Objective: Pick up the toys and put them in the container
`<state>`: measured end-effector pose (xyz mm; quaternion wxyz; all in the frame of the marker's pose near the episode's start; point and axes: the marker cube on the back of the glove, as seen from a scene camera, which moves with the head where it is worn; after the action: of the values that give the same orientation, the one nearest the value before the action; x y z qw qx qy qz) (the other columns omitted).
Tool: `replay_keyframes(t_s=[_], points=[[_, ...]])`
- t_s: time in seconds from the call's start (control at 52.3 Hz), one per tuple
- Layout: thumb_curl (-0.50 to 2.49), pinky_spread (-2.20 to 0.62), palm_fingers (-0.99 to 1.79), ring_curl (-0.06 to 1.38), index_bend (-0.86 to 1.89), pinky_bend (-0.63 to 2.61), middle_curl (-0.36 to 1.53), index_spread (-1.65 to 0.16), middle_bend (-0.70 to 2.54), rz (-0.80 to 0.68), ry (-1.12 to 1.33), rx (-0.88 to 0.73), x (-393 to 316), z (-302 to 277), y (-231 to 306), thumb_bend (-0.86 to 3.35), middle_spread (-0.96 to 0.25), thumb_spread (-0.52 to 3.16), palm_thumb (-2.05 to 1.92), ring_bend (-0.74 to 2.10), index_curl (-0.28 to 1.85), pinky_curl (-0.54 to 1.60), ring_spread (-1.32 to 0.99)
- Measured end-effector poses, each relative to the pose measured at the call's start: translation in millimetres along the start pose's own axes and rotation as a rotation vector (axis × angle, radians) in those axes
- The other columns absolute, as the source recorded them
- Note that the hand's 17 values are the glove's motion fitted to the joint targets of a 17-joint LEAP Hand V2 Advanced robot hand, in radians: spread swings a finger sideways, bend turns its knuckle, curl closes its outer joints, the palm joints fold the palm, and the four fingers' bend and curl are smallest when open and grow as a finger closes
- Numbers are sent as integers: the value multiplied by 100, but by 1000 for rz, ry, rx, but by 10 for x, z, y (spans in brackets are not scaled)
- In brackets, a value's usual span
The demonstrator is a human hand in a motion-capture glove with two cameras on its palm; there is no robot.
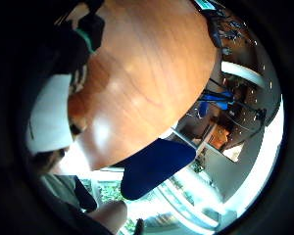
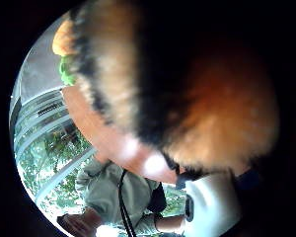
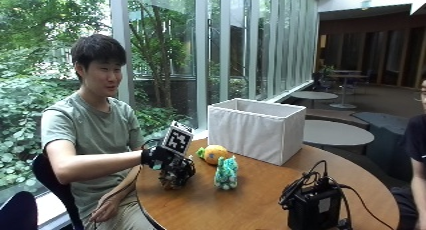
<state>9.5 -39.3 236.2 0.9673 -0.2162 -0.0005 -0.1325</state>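
A black box with cables point(image 3: 314, 206) is sitting at the near right edge of the round wooden worktop point(image 3: 253, 200). Left of it, a wide stretch of bare wood is lying open between the box and the toys.

Near the left edge, the gloved right hand point(image 3: 160, 157) is reaching in from the seated person, fingers curling round a dark furry toy point(image 3: 176, 175) whose bottom looks to be resting on the worktop. In the thumb side palm view, orange and black fur point(image 2: 187, 94) is filling most of the picture, so the toy is sitting right against the palm. The person's other hand point(image 3: 96, 217) is hanging below the worktop edge.

Just right of the held toy, a teal plush toy point(image 3: 226, 173) is standing upright, apart from it. Farther back, an orange round toy with a green tip point(image 3: 213, 153) is lying between the hand and the container, close beside the container's left end.

The white fabric container point(image 3: 256, 130) is standing toward the far edge, open at the top; its inside is hidden from here. Behind it, tall windows are running along the far side.
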Motion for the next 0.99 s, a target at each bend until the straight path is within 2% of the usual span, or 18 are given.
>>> replay_keyframes(t_s=[0.038,0.096,0.172,0.23,0.383,0.593,0.784,0.995], points=[[26,-4,31,35,5,73,47,-17,61,-10,6,-5,-12,-2,-23,5,-4,125,19,82,9,33,-17],[28,-7,39,39,5,72,51,-17,71,110,60,7,-260,176,-185,8,-7,127,27,96,7,33,-21],[31,-14,58,45,5,68,60,-16,96,239,-7,44,-159,150,-296,13,-12,129,37,115,5,32,-27],[35,-18,68,50,7,72,64,-15,105,207,-43,50,-183,174,-322,17,-15,131,46,127,5,34,-30],[45,-26,68,56,14,87,72,-15,112,83,-26,11,-403,323,-333,21,-22,118,62,138,5,41,-35],[55,-30,62,60,17,94,80,-15,118,177,-46,40,-256,242,-341,18,-28,105,67,144,8,46,-38],[62,-31,59,61,18,97,84,-15,119,93,-42,26,-410,326,-321,15,-31,99,68,146,12,48,-41],[68,-32,56,62,19,97,88,-15,119,168,-41,48,-271,259,-330,12,-33,95,69,147,16,49,-41]])
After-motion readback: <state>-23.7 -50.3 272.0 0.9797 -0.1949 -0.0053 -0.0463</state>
